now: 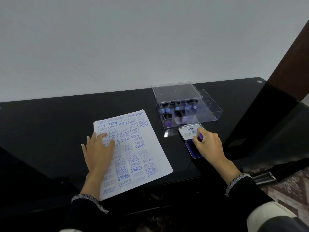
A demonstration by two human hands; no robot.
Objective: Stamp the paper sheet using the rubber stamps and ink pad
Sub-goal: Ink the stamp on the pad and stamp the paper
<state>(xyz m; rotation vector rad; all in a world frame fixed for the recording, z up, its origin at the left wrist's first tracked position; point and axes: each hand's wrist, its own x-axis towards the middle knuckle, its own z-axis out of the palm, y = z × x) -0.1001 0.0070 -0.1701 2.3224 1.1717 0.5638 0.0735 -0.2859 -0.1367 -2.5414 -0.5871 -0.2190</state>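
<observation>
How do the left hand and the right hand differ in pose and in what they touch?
The left hand lies flat, fingers spread, on the stamped paper sheet; the right hand curls around a purple-handled stamp over the ink pad. Both wear dark sleeves with pale cuffs.

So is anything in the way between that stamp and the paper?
Nothing visible. The right hand holds the stamp over the ink pad; only bare table lies between it and the paper sheet, which the left hand steadies.
</observation>
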